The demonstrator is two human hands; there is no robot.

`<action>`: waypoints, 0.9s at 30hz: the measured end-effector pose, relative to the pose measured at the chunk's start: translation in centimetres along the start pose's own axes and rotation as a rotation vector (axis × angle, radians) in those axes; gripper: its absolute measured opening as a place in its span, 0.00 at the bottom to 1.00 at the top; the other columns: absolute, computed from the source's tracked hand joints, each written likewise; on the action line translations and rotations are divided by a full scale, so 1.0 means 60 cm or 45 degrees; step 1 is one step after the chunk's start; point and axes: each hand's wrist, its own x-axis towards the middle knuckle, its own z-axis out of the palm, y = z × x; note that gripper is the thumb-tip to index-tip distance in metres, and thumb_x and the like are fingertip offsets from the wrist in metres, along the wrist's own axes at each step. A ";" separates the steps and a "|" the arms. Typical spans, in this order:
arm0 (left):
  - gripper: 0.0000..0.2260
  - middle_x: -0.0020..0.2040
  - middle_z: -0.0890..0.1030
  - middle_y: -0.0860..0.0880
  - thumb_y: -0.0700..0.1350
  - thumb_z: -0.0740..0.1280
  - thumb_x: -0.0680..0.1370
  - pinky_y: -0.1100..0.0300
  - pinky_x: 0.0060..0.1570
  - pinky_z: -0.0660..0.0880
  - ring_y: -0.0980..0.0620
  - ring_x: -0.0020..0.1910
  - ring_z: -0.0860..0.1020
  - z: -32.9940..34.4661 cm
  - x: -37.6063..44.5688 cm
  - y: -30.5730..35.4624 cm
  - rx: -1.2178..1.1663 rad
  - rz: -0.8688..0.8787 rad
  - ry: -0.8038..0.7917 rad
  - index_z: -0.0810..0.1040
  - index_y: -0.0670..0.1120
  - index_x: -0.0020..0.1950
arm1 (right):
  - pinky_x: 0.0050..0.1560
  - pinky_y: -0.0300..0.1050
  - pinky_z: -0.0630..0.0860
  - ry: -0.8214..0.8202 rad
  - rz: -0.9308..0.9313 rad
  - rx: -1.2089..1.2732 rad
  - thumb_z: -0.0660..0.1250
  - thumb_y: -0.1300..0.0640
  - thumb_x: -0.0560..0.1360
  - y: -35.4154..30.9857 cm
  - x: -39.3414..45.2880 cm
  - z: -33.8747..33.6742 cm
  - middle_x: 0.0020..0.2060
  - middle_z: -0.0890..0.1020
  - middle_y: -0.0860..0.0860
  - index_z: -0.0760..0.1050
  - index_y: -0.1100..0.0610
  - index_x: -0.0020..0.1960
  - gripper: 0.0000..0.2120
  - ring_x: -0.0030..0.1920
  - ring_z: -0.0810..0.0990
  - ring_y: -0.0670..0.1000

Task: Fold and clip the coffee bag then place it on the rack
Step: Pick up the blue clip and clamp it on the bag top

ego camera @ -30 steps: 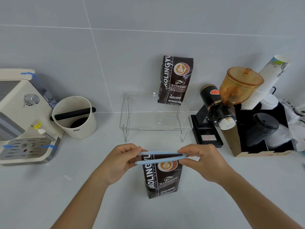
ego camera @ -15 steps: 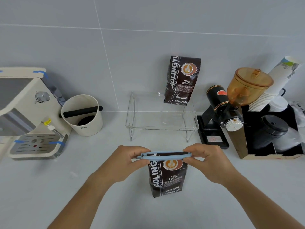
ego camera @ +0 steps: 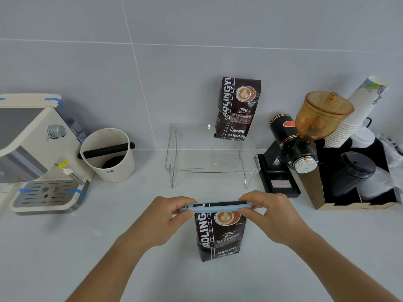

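Fingers first: the left hand point(ego camera: 162, 221) has thumb and fingertips pinched on the left end of the blue clip point(ego camera: 216, 206), and the right hand point(ego camera: 272, 216) is pinched on the right end the same way. So both hands are grasping the clip, which lies flat across the folded top of the coffee bag point(ego camera: 220, 234).

Looks to me like the clipping step is right at the finish, with the two bars lying together along the fold (can't tell from here whether the latch has actually clicked). If it has, the next move is to get a grip on the bag itself, lift it, and carry it forward to the clear rack point(ego camera: 212, 168) just behind. The rack's left side looks open, since a second coffee bag point(ego camera: 237, 107) already stands at its back right, leaning on the wall.

The bag itself is dark brown, glossy, with a latte-art logo and white lettering. It stands upright on the counter point(ego camera: 65, 247) between the hands, near the front edge, and looks pretty full. It's probably a bit top-heavy with the clip on, so I'd hold the body rather than dangle it from the clip.
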 end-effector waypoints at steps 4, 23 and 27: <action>0.08 0.40 0.83 0.59 0.45 0.66 0.79 0.74 0.34 0.69 0.63 0.35 0.78 0.008 -0.004 0.002 0.040 0.051 0.044 0.81 0.56 0.55 | 0.36 0.24 0.74 0.037 -0.009 -0.020 0.74 0.51 0.71 -0.001 -0.003 0.004 0.38 0.83 0.38 0.82 0.47 0.51 0.09 0.49 0.77 0.34; 0.07 0.41 0.80 0.58 0.51 0.64 0.78 0.60 0.41 0.71 0.57 0.40 0.74 0.025 0.031 0.032 0.301 0.143 0.013 0.79 0.54 0.54 | 0.31 0.27 0.73 0.118 -0.118 0.032 0.77 0.56 0.70 0.001 -0.013 0.004 0.36 0.78 0.30 0.85 0.53 0.49 0.09 0.45 0.77 0.35; 0.07 0.41 0.81 0.57 0.51 0.65 0.78 0.58 0.41 0.74 0.55 0.40 0.75 0.030 0.025 0.027 0.311 0.183 0.052 0.80 0.54 0.54 | 0.32 0.26 0.73 0.114 -0.102 0.062 0.76 0.56 0.70 0.002 -0.022 0.008 0.34 0.78 0.29 0.84 0.54 0.49 0.08 0.47 0.77 0.34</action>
